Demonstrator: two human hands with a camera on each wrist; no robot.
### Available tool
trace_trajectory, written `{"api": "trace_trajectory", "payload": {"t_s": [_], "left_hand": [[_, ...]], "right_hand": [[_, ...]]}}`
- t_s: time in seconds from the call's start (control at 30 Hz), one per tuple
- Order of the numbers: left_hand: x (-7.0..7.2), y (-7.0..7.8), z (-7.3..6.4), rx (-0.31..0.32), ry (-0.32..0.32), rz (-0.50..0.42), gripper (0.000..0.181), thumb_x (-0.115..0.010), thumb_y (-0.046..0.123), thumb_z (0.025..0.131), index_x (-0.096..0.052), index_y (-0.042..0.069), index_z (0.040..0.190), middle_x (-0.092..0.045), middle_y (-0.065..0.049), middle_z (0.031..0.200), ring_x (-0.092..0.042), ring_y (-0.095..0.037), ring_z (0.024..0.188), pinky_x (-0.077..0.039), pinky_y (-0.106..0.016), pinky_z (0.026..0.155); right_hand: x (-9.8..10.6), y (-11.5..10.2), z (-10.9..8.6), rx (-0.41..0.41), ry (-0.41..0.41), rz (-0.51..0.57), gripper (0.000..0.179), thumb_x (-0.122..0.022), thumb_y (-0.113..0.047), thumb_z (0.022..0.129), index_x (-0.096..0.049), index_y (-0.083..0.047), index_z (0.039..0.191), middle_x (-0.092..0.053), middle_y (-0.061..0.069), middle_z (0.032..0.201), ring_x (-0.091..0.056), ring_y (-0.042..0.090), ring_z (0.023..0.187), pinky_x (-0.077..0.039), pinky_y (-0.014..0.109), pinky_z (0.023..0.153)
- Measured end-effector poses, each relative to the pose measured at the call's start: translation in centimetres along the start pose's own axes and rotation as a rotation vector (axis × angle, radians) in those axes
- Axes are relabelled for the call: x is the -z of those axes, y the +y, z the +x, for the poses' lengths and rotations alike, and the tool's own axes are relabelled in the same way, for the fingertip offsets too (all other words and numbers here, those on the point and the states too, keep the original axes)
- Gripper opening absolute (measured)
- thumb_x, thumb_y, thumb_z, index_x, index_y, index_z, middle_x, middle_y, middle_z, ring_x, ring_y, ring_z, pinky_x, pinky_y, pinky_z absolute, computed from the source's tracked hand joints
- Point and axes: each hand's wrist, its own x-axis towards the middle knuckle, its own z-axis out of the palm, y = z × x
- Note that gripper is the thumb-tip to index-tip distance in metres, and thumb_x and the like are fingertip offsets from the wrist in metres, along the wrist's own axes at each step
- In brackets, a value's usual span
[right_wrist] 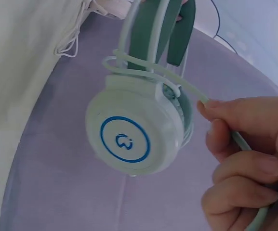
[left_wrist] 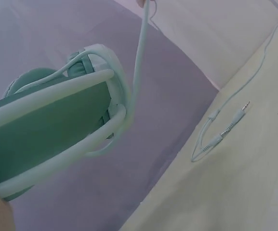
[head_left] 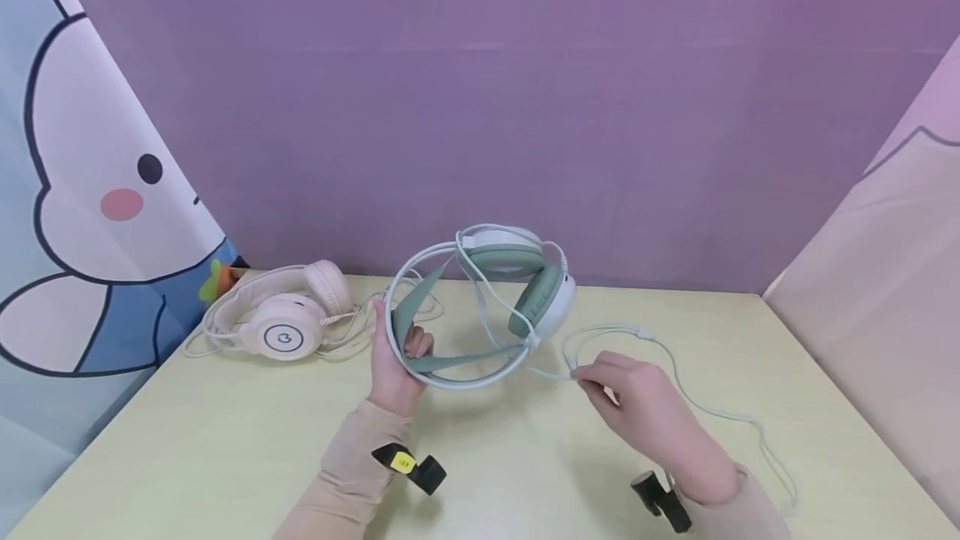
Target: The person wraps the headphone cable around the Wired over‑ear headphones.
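Note:
My left hand (head_left: 396,361) grips the headband of white-and-green headphones (head_left: 551,307), holding them up above the table. The green ear pads (head_left: 506,261) point away to the right and back. A pale cable (right_wrist: 143,65) loops round the band just above one ear cup (right_wrist: 129,127), which bears a blue ring logo. Between thumb and index finger, my right hand (head_left: 645,407) pinches that cable a short way from the cup. The rest of the cord trails over the table to the right, and its audio plug (left_wrist: 240,113) shows in the left wrist view.
Pale pink headphones (head_left: 285,327) lie at the back left of the table (head_left: 495,473), their cord bundled beside them. A purple backdrop (head_left: 480,132) stands behind the table, with printed cloth (head_left: 97,190) on the left side.

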Motion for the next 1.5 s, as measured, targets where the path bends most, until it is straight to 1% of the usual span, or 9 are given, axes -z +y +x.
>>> {"api": "trace_trajectory", "payload": {"t_s": [0.2, 0.33, 0.73, 0.97, 1.13, 1.27, 1.37, 1.43, 1.5], "left_hand": [[-0.1, -0.5, -0.2, -0.088, 0.010, 0.181, 0.051, -0.029, 0.043, 0.100, -0.066, 0.015, 0.080, -0.043, 0.007, 0.044, -0.033, -0.007, 0.037, -0.026, -0.018, 0.041], [-0.1, -0.9, -0.3, -0.091, 0.048, 0.238, 0.051, -0.026, 0.042, 0.101, -0.063, 0.016, 0.077, -0.041, 0.007, 0.043, -0.032, -0.007, 0.036, -0.026, -0.018, 0.041], [-0.7, -1.3, -0.5, -0.174, 0.046, 0.440, 0.048, -0.034, 0.047, 0.098, -0.065, 0.019, 0.075, -0.050, 0.008, 0.048, -0.034, -0.006, 0.037, -0.026, -0.019, 0.043], [-0.7, -1.3, -0.5, -0.201, 0.070, 0.478, 0.048, -0.032, 0.047, 0.099, -0.065, 0.020, 0.077, -0.052, 0.008, 0.050, -0.034, -0.006, 0.038, -0.027, -0.020, 0.044], [-0.8, -1.3, -0.6, -0.197, 0.086, 0.494, 0.049, -0.030, 0.044, 0.100, -0.064, 0.020, 0.075, -0.052, 0.009, 0.050, -0.035, -0.006, 0.037, -0.028, -0.019, 0.043], [-0.8, -1.6, -0.8, -0.211, 0.089, 0.564, 0.044, -0.037, 0.049, 0.097, -0.063, 0.020, 0.075, -0.050, 0.009, 0.049, -0.038, -0.004, 0.037, -0.031, -0.018, 0.041], [-0.8, -1.8, -0.9, -0.223, 0.066, 0.608, 0.044, -0.039, 0.049, 0.097, -0.061, 0.020, 0.073, -0.047, 0.009, 0.047, -0.038, -0.004, 0.038, -0.031, -0.017, 0.040], [-0.8, -1.9, -0.9, -0.235, 0.052, 0.629, 0.044, -0.039, 0.048, 0.097, -0.060, 0.020, 0.070, -0.045, 0.009, 0.046, -0.037, -0.003, 0.037, -0.030, -0.017, 0.039], [-1.0, -2.1, -1.0, -0.248, 0.044, 0.647, 0.045, -0.040, 0.046, 0.098, -0.057, 0.020, 0.066, -0.045, 0.009, 0.046, -0.038, -0.003, 0.037, -0.030, -0.016, 0.039]], "right_hand": [[1.0, -0.4, -0.1, 0.143, 0.100, -0.136, 0.020, -0.047, -0.003, 0.077, -0.062, -0.012, 0.086, -0.048, -0.010, 0.066, -0.030, -0.002, 0.049, -0.026, 0.010, 0.042], [1.3, 0.2, -0.1, 0.146, 0.168, -0.196, 0.028, -0.033, -0.011, 0.086, -0.061, -0.011, 0.085, -0.051, -0.009, 0.064, -0.030, -0.001, 0.046, -0.022, 0.012, 0.039], [2.6, 1.7, 0.2, 0.050, 0.358, -0.278, 0.030, -0.044, -0.020, 0.091, -0.065, -0.009, 0.074, -0.059, -0.004, 0.061, -0.038, 0.003, 0.042, -0.028, 0.014, 0.037], [3.4, 2.6, -0.5, -0.076, 0.284, -0.305, 0.008, -0.061, -0.004, 0.070, -0.066, -0.007, 0.075, -0.060, -0.002, 0.059, -0.043, 0.005, 0.043, -0.031, 0.017, 0.038], [3.2, 2.8, -0.3, -0.214, 0.352, -0.127, 0.018, -0.075, 0.010, 0.063, -0.067, -0.001, 0.075, -0.057, 0.001, 0.059, -0.037, -0.002, 0.050, -0.031, 0.012, 0.045], [3.8, 2.3, -0.2, -0.504, 0.288, 0.071, 0.020, -0.081, 0.006, 0.062, -0.066, -0.002, 0.073, -0.053, -0.007, 0.055, -0.042, -0.005, 0.050, -0.035, 0.011, 0.047], [4.4, 2.0, -0.3, -0.685, 0.186, 0.072, 0.019, -0.083, -0.003, 0.064, -0.065, -0.006, 0.068, -0.053, -0.013, 0.055, -0.046, -0.003, 0.051, -0.037, 0.013, 0.047], [4.6, 2.1, -0.5, -0.640, 0.171, 0.028, 0.020, -0.084, -0.005, 0.063, -0.064, -0.008, 0.066, -0.050, -0.014, 0.054, -0.043, -0.004, 0.050, -0.035, 0.014, 0.046], [4.4, 2.5, -0.6, -0.473, 0.212, -0.011, 0.019, -0.082, -0.012, 0.068, -0.063, -0.008, 0.065, -0.049, -0.012, 0.053, -0.038, -0.004, 0.050, -0.032, 0.013, 0.046]]}}
